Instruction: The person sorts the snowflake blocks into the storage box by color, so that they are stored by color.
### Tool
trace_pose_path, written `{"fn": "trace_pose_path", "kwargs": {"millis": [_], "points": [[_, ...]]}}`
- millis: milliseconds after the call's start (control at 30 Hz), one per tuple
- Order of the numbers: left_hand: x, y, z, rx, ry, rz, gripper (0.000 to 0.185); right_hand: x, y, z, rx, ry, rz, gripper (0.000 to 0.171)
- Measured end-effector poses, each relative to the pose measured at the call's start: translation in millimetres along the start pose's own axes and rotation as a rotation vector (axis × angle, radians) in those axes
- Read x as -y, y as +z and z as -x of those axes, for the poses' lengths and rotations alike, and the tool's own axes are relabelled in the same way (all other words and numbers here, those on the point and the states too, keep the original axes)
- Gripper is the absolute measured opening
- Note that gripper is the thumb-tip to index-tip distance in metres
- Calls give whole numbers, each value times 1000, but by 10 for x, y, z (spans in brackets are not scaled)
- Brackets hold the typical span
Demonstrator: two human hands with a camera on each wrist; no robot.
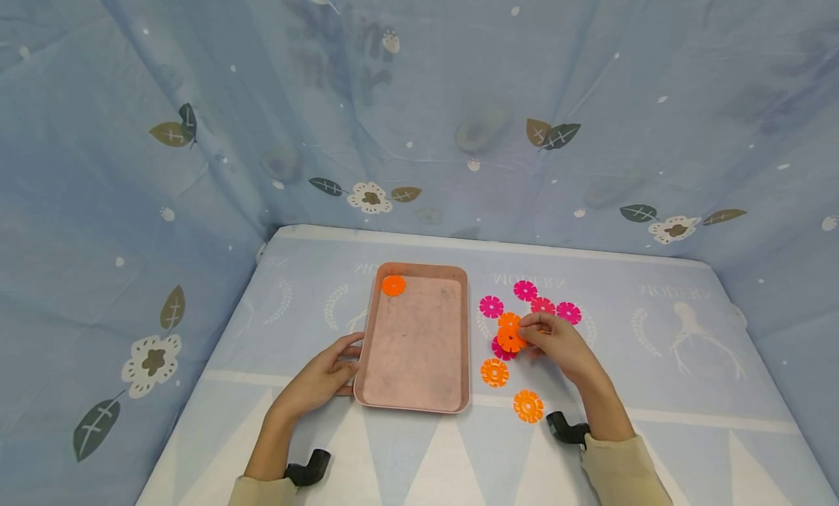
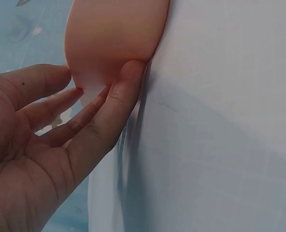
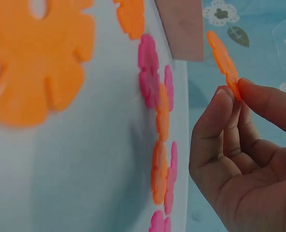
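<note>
My right hand (image 1: 559,344) pinches an orange flower-shaped disc (image 3: 224,60) between thumb and fingertips. In the right wrist view the disc is tilted on edge, raised above other discs on the table. A pink tray (image 1: 413,346) with a low rim lies to the left of the discs. One orange disc (image 1: 393,285) rests inside its far left corner. Against the tray's near left side, my left hand (image 1: 321,375) touches the outer wall with extended fingertips. The left wrist view shows these fingers (image 2: 126,89) spread along that wall.
Several magenta discs, one of them (image 1: 491,306) beside the tray, lie around the right hand. Two orange discs, the nearer one (image 1: 528,406) by the right wrist, lie closer to me. Patterned blue curtain (image 1: 419,113) walls surround the cloth-covered table (image 1: 688,368).
</note>
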State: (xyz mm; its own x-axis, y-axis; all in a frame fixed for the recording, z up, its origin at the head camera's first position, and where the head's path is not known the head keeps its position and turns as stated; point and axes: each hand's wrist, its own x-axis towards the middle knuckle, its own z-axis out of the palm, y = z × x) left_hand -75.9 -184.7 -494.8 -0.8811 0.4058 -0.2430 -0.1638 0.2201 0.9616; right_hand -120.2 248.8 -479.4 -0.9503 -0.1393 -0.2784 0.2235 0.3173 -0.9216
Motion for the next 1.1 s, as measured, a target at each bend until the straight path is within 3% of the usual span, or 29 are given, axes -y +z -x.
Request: {"fn": "trace_pose_path", "kwargs": {"millis": [600,867,1100], "points": [[11,1,-22,-2,-15,9,54,544,364,-493,16,-54,-124,29],[0,-1,-12,-11,-19,8,54,789,688,-747,7,-85,-297,26],[4,3,-12,-19,-23,5,54,857,1039,-968,-74,-31,-450,24]]}}
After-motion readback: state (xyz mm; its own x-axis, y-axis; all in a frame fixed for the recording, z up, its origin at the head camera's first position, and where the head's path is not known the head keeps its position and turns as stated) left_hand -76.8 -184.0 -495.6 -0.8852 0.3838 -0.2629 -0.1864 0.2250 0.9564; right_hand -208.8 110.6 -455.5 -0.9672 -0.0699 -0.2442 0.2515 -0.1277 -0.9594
